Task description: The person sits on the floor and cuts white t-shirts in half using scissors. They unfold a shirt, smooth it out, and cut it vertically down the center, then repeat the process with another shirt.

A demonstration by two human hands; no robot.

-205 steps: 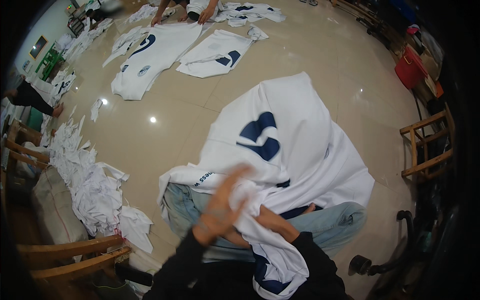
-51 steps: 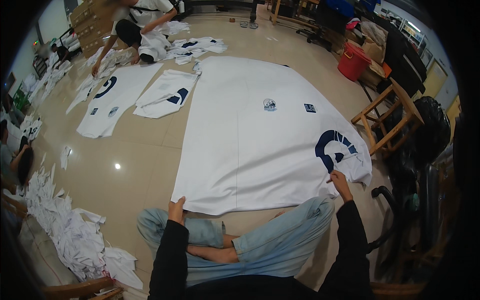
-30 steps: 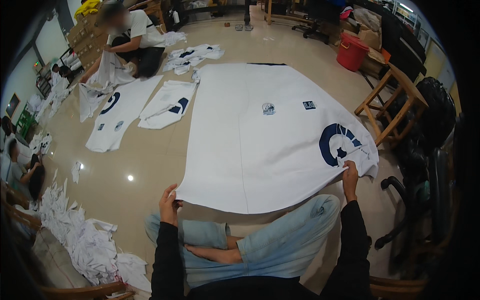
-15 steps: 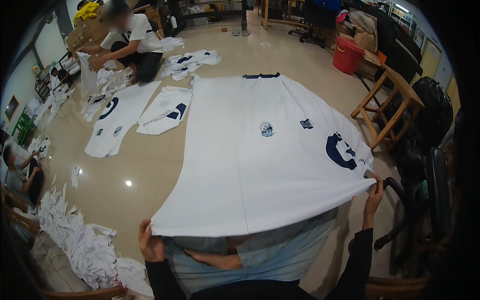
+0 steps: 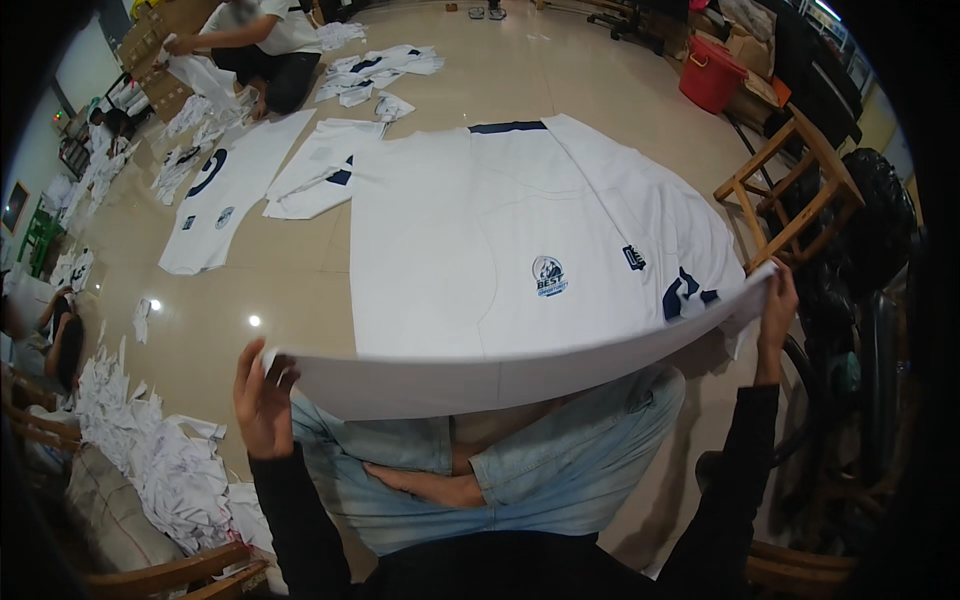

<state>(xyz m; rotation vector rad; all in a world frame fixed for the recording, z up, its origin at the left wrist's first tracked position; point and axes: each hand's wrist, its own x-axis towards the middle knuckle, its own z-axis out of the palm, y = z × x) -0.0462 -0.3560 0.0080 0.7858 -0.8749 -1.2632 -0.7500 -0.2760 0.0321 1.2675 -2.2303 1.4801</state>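
Observation:
A large white shirt with a navy strip at its far edge and navy prints lies spread over the floor in front of my crossed legs. Its near edge is lifted and folded up, so the plain underside faces me. At the left corner of that edge, my left hand pinches the cloth between thumb and fingers. My right hand grips the right corner, held slightly higher and farther away. The cloth hangs taut between both hands above my jeans. Part of the large navy print at right is hidden behind the raised edge.
Smaller white cut pieces lie to the left. A heap of white scraps is at lower left. A wooden stool, a red bucket and black bags stand at right. Another person handles white cloth at far left.
Both hands have risen and moved farther from me and outward, lifting the shirt's near edge and folding it upward. The view has tilted downward slightly.

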